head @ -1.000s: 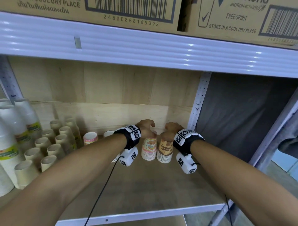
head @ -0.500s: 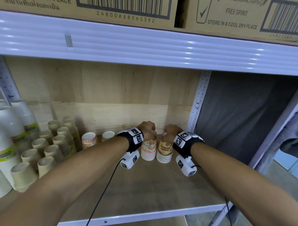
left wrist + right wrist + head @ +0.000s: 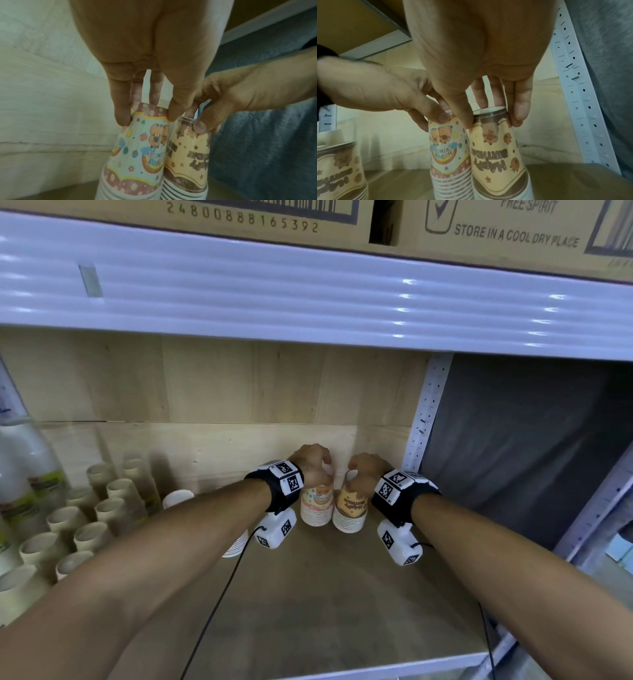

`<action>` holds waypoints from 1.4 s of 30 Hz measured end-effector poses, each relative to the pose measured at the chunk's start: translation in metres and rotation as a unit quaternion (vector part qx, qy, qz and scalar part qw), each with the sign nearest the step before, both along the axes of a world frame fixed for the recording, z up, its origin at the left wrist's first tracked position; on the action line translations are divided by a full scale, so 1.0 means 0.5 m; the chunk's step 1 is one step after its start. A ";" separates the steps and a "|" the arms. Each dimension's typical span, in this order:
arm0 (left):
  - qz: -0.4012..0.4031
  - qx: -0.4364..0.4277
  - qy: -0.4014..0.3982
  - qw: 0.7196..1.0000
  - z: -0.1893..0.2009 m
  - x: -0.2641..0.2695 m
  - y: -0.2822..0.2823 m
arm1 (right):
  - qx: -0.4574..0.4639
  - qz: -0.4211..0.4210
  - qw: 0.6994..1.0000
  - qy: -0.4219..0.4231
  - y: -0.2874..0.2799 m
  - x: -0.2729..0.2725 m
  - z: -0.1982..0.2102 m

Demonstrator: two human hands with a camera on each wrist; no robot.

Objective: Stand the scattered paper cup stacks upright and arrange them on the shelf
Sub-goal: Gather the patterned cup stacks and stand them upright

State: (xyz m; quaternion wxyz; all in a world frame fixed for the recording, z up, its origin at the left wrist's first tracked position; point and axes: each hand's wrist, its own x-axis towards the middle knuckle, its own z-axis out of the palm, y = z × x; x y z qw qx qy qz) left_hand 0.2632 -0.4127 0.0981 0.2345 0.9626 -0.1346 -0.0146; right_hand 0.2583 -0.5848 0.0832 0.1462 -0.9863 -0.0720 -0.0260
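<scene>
- From the head view we see our left hand [image 3: 310, 462] and right hand [image 3: 366, 470] side by side at the far right of the wooden shelf [image 3: 342, 594], each with its grip curled over the top of an upside-down cup stack. The pink cup stack [image 3: 317, 506] stands touching the brown cup stack [image 3: 351, 513] on its right. To the left stand plain beige cups [image 3: 85, 522] and tall white cup stacks [image 3: 24, 474]; cardboard boxes [image 3: 239, 213] sit on the shelf above.
- From the left wrist we see our left hand [image 3: 145, 60] pinching the top of the pink cup stack [image 3: 137, 155], fingertips [image 3: 122, 119] down over its edge. Our right hand [image 3: 240, 94] pinches the brown cup stack [image 3: 190, 159] just beside it.
- From the right wrist we see our right hand [image 3: 479, 54] gripping the top of the brown cup stack [image 3: 496, 155] between thumb and fingers, our left hand [image 3: 385, 89] doing likewise on the pink cup stack [image 3: 448, 155]. Another brown-printed stack [image 3: 339, 169] stands at the left edge, and a perforated white upright [image 3: 576, 94] rises at the right.
</scene>
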 end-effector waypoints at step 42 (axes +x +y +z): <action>0.027 0.027 -0.009 0.999 -0.027 0.131 -0.017 | 0.054 0.002 0.998 0.030 -0.014 0.170 -0.038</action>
